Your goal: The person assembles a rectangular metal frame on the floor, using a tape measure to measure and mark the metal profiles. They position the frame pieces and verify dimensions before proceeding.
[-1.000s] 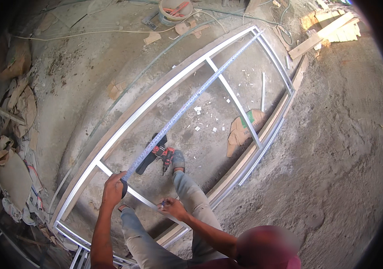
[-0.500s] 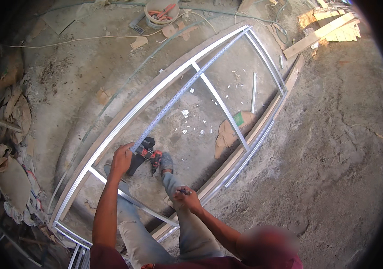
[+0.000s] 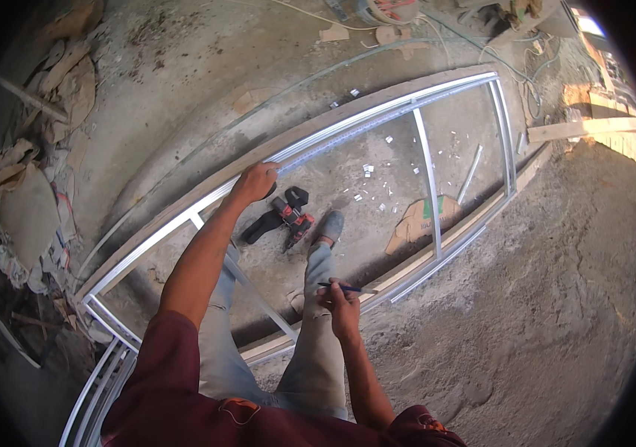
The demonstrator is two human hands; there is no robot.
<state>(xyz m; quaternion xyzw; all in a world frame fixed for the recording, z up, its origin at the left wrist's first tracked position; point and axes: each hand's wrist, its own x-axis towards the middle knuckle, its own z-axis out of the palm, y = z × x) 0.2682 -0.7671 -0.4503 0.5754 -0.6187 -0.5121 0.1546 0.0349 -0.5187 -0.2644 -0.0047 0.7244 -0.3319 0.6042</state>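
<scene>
My left hand point(image 3: 257, 182) is closed around the near end of a tape measure, whose pale blade point(image 3: 348, 139) runs along the long far rail of a white metal frame point(image 3: 206, 201). The tape's case is mostly hidden by my fingers. In front of my right shin, my right hand point(image 3: 343, 304) pinches a dark blue pen point(image 3: 349, 288), clear of the frame. A red and black cordless drill point(image 3: 295, 217) lies on the floor inside the frame, between my left hand and my grey shoe point(image 3: 328, 226).
Wooden beams point(image 3: 385, 286) lie under the frame's long sides. Crossbars point(image 3: 428, 179) span it. Cardboard point(image 3: 415, 223) and small white scraps point(image 3: 368, 171) lie inside. A hose point(image 3: 318, 73) and bucket point(image 3: 392, 10) are beyond; a plank point(image 3: 586, 128) lies far right.
My left hand has swung the tape from a diagonal across the frame to lie along the far rail. The right hand still holds the pen, and the head view has turned and shifted left.
</scene>
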